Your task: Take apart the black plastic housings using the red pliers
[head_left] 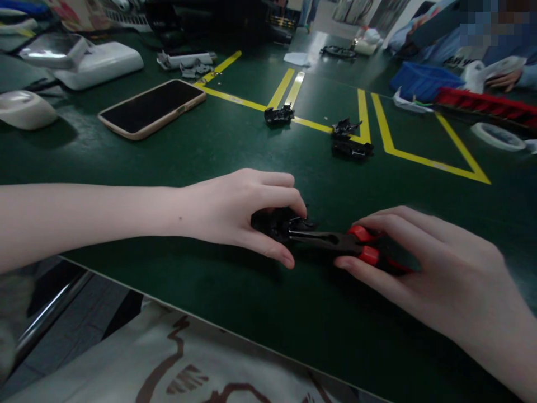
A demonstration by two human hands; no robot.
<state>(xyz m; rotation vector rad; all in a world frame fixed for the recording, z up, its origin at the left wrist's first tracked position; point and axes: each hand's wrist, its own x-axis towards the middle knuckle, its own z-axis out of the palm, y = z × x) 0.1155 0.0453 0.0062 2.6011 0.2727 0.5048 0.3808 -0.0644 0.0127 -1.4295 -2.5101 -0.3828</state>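
Observation:
My right hand is wrapped round the red handles of long-nose pliers, low over the green table. The pliers' narrow jaws point left and reach to a small black plastic part; whether they clamp it I cannot make out. My left hand curls round that black part, with thumb below and fingers above, hiding much of it. Farther back lie other black plastic pieces: one on a yellow tape line, and a pair, the upper piece just behind the lower piece.
A phone lies at the left, near a white mouse and a white device. Yellow tape marks off areas. A blue bin, a red rack and a tape roll are at the right, where another person sits.

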